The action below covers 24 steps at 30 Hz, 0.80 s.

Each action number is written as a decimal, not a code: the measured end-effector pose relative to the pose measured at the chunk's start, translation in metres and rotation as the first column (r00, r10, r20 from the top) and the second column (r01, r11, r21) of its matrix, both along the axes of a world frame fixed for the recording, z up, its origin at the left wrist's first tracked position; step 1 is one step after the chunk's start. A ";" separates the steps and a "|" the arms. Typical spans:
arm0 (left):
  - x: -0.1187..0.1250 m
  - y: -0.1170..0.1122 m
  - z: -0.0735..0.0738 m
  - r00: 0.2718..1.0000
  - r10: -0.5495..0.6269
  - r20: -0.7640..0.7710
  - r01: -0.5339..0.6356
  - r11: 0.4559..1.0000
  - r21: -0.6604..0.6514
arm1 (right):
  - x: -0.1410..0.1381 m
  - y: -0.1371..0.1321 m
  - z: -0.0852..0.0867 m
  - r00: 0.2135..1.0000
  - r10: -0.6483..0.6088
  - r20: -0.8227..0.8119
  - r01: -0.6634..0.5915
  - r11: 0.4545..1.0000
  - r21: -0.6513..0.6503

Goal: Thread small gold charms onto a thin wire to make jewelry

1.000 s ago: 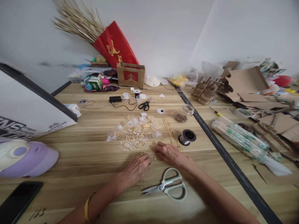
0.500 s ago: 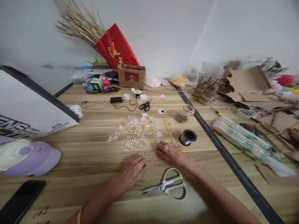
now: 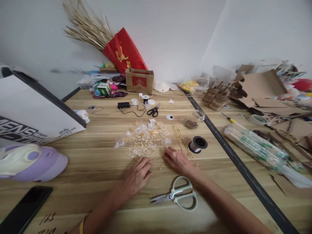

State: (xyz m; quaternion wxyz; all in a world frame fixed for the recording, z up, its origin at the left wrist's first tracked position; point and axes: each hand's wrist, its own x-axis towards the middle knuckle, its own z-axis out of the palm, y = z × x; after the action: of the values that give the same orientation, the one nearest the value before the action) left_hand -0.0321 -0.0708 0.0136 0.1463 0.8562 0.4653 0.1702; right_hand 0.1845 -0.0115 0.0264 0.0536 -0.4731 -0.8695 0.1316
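My left hand (image 3: pixel 138 174) rests on the table at the near edge of a pile of clear and gold beads (image 3: pixel 143 148). Its thumb and forefinger are apart, and nothing shows between them. My right hand (image 3: pixel 177 159) lies to the right with its fingers closed on the end of a thin beaded strand (image 3: pixel 160 168), which stretches toward my left hand with a few small gold beads on it. Just beyond my right wrist lie gold chains (image 3: pixel 179 138) and a spool of thin wire (image 3: pixel 197 145). Light-handled scissors (image 3: pixel 179 194) lie partly spread below the hands.
Black-handled scissors (image 3: pixel 153 110), a round tub of beads (image 3: pixel 192 123) and a black adapter (image 3: pixel 123 105) sit farther back. Wrapped sticks (image 3: pixel 255 146) and cardboard (image 3: pixel 262 84) crowd the right. A phone (image 3: pixel 26 209), purple-white object (image 3: pixel 36 162) and white box (image 3: pixel 36 113) stand left.
My left hand has shifted forward toward the bead pile, and its thumb and forefinger have parted. My right hand stays in place on the strand. The view has turned slightly left.
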 end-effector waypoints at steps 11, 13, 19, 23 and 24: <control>0.009 -0.009 -0.008 0.986 -0.074 -0.148 0.096 0.984 0.151 | -0.002 0.001 -0.007 0.998 -0.055 -0.011 0.055 0.998 0.021; 0.010 -0.010 -0.008 0.983 -0.078 -0.167 0.107 0.979 0.173 | -0.003 0.000 -0.008 0.997 -0.072 0.013 0.072 0.997 0.022; 0.008 -0.013 -0.008 0.974 -0.097 -0.207 0.124 0.984 0.125 | -0.007 -0.002 -0.012 0.993 -0.110 0.041 0.107 0.991 0.074; 0.007 -0.012 -0.017 0.980 -0.086 -0.180 0.112 0.984 0.138 | -0.012 -0.003 -0.015 0.987 -0.147 0.064 0.140 0.984 0.106; 0.007 -0.012 -0.019 0.983 -0.077 -0.166 0.102 0.983 0.152 | -0.013 -0.003 -0.016 0.985 -0.157 0.071 0.149 0.983 0.108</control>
State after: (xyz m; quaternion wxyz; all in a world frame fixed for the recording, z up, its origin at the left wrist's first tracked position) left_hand -0.0250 -0.0828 -0.0057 0.0470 0.8962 0.4212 0.1312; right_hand 0.1717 -0.0144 0.0108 0.0530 -0.5400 -0.8376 0.0635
